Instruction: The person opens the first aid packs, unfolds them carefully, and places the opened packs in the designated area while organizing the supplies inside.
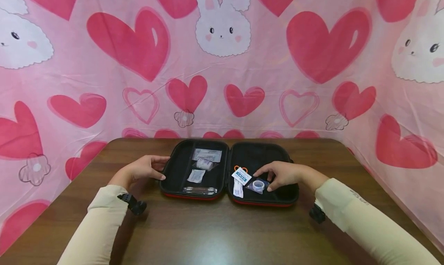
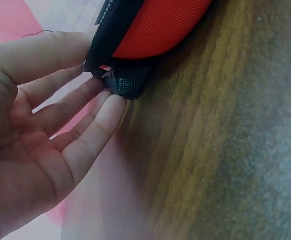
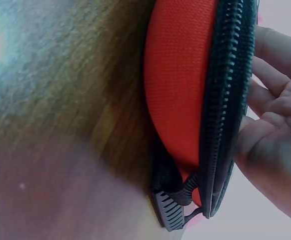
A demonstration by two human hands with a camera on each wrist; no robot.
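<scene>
Tape roll under your right hand, fingertips curled on it, grip shallow; could slip. Left hand, fingers relaxed, only touches case rim; case may slide on desk.

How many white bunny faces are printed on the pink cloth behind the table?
3. One bunny face sits top centre above the open case, one at the left edge, one at the right edge. Others may lie outside the picture.
</scene>
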